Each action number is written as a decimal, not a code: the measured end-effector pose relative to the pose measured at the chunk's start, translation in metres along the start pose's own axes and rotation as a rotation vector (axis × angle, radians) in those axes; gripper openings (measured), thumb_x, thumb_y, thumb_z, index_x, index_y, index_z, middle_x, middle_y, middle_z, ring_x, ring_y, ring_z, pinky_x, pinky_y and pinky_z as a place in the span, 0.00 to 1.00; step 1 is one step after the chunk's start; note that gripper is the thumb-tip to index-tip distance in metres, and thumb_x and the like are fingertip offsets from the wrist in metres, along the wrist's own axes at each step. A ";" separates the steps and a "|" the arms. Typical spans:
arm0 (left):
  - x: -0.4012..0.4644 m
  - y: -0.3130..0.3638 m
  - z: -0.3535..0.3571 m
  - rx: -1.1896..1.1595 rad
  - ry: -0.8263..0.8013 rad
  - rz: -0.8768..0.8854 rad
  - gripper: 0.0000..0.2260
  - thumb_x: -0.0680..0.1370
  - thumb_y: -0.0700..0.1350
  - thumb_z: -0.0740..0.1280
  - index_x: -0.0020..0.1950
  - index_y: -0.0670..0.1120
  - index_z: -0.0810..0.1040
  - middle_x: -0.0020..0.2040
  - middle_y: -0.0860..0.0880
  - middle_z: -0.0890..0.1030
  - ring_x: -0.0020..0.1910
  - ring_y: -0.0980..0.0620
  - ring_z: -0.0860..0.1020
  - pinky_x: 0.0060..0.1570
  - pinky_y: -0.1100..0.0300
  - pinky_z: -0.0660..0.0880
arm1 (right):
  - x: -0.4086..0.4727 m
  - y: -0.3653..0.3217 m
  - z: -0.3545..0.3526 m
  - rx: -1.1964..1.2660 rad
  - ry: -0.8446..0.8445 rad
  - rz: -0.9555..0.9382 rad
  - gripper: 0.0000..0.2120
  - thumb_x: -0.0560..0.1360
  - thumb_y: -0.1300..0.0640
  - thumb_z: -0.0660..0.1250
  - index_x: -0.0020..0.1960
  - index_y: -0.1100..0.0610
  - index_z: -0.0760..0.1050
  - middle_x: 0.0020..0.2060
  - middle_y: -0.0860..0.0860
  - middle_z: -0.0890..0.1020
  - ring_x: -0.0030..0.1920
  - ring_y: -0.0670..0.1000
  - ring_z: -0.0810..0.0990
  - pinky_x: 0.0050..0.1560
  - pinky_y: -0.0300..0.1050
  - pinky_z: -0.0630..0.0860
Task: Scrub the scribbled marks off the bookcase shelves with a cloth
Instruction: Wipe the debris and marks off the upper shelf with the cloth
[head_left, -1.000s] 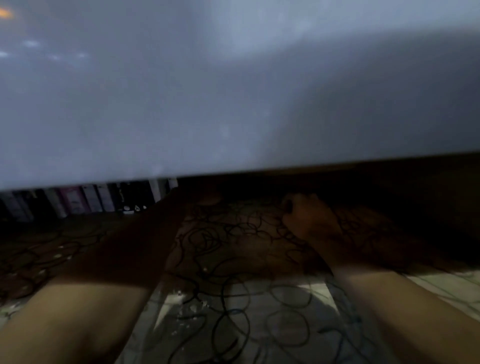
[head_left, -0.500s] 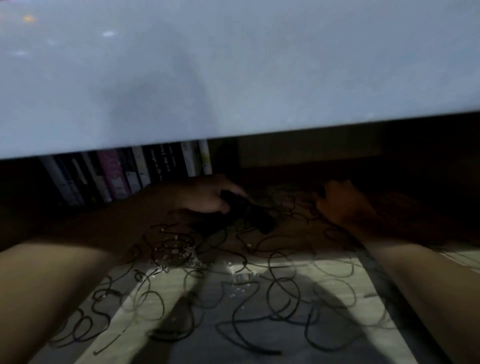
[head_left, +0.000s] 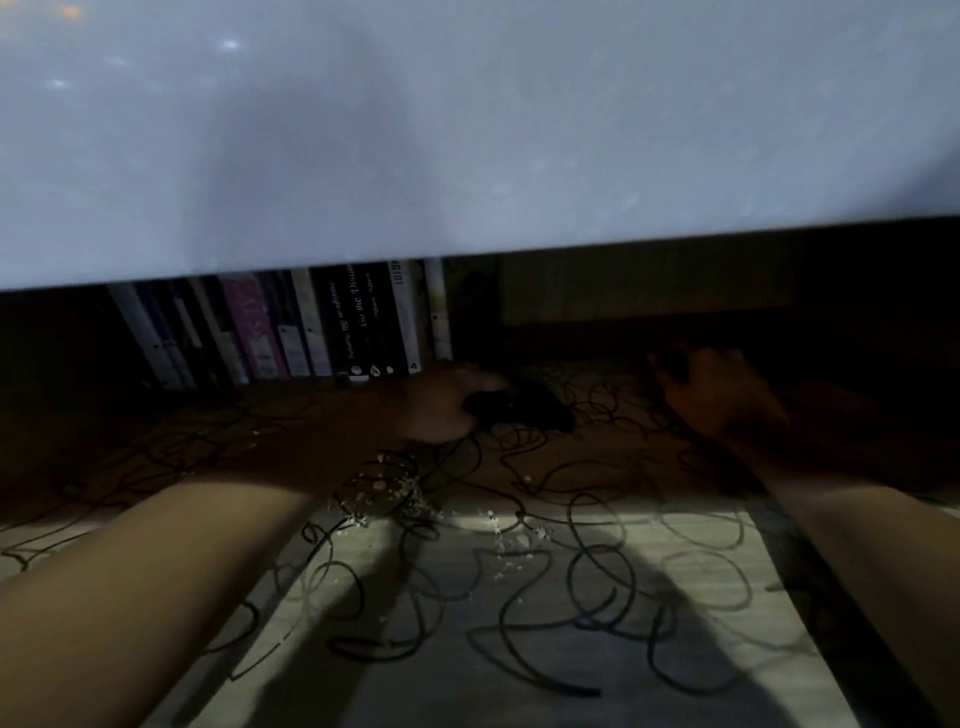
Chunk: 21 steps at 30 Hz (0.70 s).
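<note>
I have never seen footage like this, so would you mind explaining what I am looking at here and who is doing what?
This is one picture from a camera worn on a person's head, looking down into a bookcase. The pale slab across the top is an upper shelf. Below it, both bare arms reach over a lower shelf covered in black scribbles, with some crumbs. The left hand grips a dark cloth. The right hand holds nothing, fingers loosely spread. Books stand at the back.
</note>
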<state>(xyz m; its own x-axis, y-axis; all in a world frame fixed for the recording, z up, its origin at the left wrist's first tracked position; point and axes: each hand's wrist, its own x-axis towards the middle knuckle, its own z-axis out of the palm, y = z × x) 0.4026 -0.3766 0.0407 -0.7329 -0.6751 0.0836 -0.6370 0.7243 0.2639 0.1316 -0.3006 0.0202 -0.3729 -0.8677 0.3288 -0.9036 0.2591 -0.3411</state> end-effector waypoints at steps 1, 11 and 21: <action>-0.006 0.006 -0.001 0.005 -0.021 0.069 0.20 0.76 0.43 0.65 0.67 0.51 0.75 0.66 0.47 0.76 0.65 0.49 0.73 0.68 0.57 0.66 | 0.000 0.001 0.001 0.003 0.002 0.006 0.24 0.80 0.43 0.56 0.65 0.59 0.74 0.59 0.65 0.76 0.61 0.66 0.72 0.63 0.57 0.69; -0.031 0.049 -0.031 -0.186 -0.112 0.191 0.23 0.72 0.33 0.68 0.63 0.54 0.77 0.60 0.53 0.77 0.60 0.58 0.74 0.59 0.74 0.67 | -0.004 -0.001 -0.004 -0.027 -0.094 0.057 0.27 0.81 0.45 0.55 0.69 0.65 0.66 0.66 0.67 0.68 0.66 0.66 0.67 0.65 0.57 0.64; -0.013 0.067 0.003 -0.066 -0.018 0.049 0.19 0.75 0.34 0.65 0.63 0.49 0.79 0.58 0.46 0.77 0.58 0.50 0.75 0.45 0.70 0.66 | -0.002 0.000 -0.003 0.014 -0.077 0.028 0.23 0.80 0.46 0.56 0.67 0.60 0.71 0.64 0.66 0.72 0.66 0.65 0.68 0.64 0.55 0.65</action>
<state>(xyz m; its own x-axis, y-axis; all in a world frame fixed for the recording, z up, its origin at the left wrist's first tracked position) 0.3684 -0.3191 0.0549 -0.7673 -0.6362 0.0808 -0.5838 0.7450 0.3226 0.1318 -0.2979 0.0221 -0.3805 -0.8903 0.2502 -0.8896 0.2784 -0.3621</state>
